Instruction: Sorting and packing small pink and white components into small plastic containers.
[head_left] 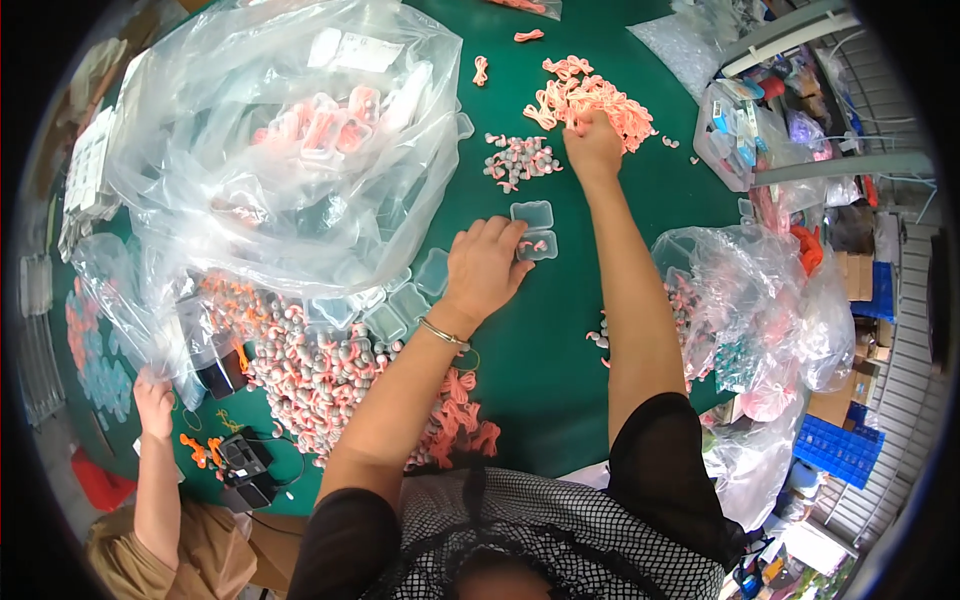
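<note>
My left hand [487,262] grips the left edge of a small clear plastic box [538,246] between thumb and fingers. The box's lid [532,214] lies folded back on the far side, and a few small pink-and-grey pieces sit inside. Farther out, my right hand [595,148] is at the near edge of a pile of coral cord bundles [600,98]. Its fingers are pinched together on a cord bundle, their tips partly hidden. Just left of that hand lies a small heap of grey-and-pink pieces [520,160].
A large clear bag [210,150] with filled boxes covers the table's far left. A big heap of grey-and-pink pieces [310,375] and empty clear boxes [385,322] lie left of my left arm. More bags [740,290] stand at the right. Another person's hand [154,405] is at lower left.
</note>
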